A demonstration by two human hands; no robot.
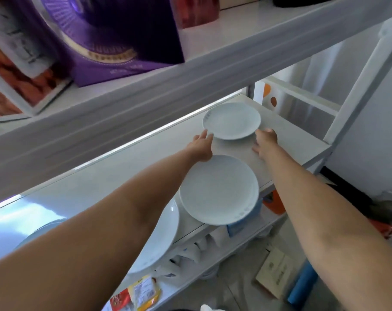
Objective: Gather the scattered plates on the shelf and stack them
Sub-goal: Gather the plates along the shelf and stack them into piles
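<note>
Several white plates lie apart on the white shelf [114,176]. The far plate [232,120] sits near the shelf's right end. A nearer plate [218,189] overhangs the front edge. A third plate [161,239] lies partly under my left forearm, and a fourth [40,232] shows at the lower left. My left hand [201,145] reaches to the far plate's left rim with fingers stretched out. My right hand [264,141] is at the far plate's right rim, fingers spread on the shelf. Neither hand holds anything.
The upper shelf board [190,70] hangs low over the plates, carrying a purple box [114,41] and other boxes. A lower shelf [213,250] holds bags and packets. On the floor lie a blue roll [302,286] and a booklet [276,277].
</note>
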